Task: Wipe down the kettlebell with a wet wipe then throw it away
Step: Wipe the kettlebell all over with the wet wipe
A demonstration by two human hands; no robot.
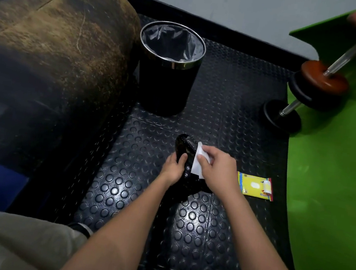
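Steadying the kettlebell [185, 155] on the studded floor mat [188, 223], our left hand [173, 167] curls round its handle — heavy, slick iron, we judge — while our right hand [215, 166] pinches the limp wet wipe [198, 162] against it.

Kettlebell [185, 155] on floor mat [186, 218], between both hands. Left hand [173, 167] grips handle on its left side; right hand [217, 167] presses wet wipe [198, 165] against its right side. Wipe pack [254, 185] on mat just right of right-hand fingers. Bin [170, 68] beyond fingertips, well apart. Dumbbell [302, 99] far right of fingers, behind pack.
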